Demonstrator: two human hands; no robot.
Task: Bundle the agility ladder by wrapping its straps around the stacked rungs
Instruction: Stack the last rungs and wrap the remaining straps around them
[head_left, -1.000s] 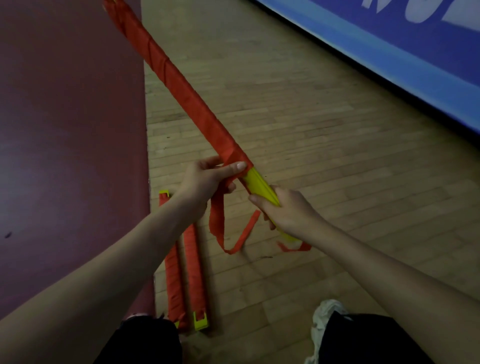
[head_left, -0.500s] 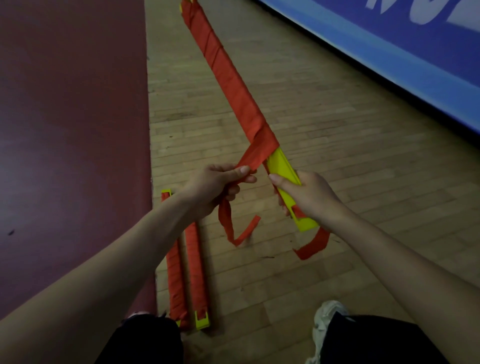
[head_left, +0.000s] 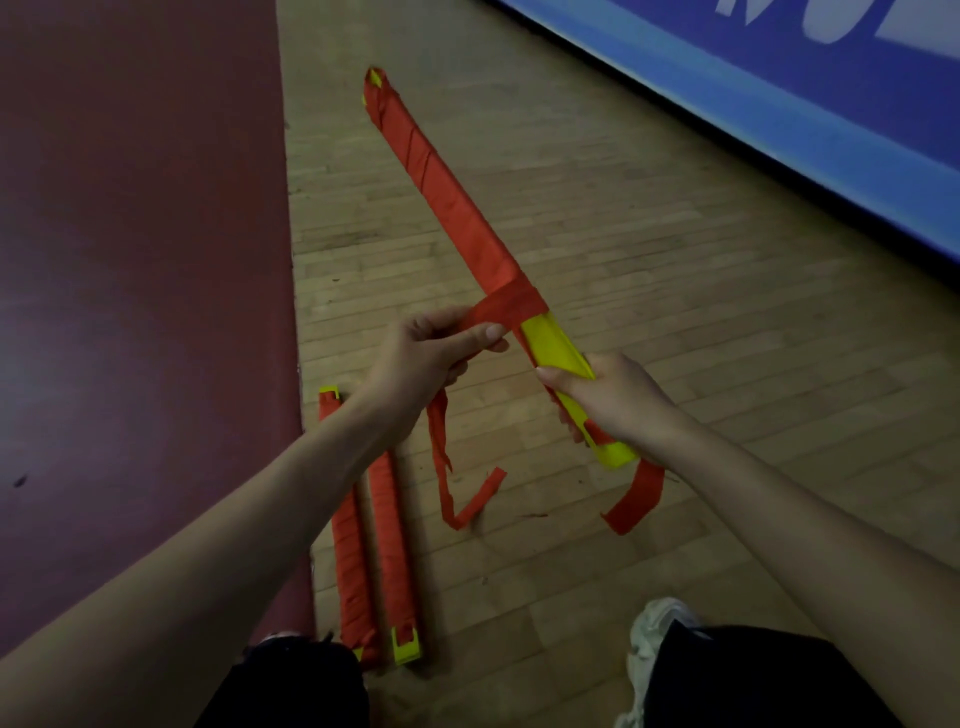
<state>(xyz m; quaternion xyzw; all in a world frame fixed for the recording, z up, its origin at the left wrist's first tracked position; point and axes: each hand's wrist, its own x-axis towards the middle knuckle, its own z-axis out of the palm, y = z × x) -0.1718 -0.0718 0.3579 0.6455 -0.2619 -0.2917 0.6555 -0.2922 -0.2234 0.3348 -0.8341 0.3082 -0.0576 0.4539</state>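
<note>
A long stack of yellow rungs (head_left: 550, 340) slants from upper left toward me, most of its length covered in wound red strap (head_left: 452, 208). My right hand (head_left: 613, 400) grips the bare yellow end. My left hand (head_left: 436, 353) pinches the red strap just left of the stack, pulled taut from the last turn. The strap's loose tail (head_left: 452, 483) hangs below my left hand. A second red end (head_left: 636, 499) dangles under my right hand.
Two wrapped red bundles (head_left: 374, 525) with yellow tips lie side by side on the wooden floor (head_left: 623, 218), beside a dark red mat (head_left: 135, 260). A blue padded wall (head_left: 779, 104) runs along the upper right. My knees and a white shoe (head_left: 654, 629) show at the bottom.
The far end of the stack has swung right and lower. My left hand has carried the strap round the stack and now pulls it out to the left.
</note>
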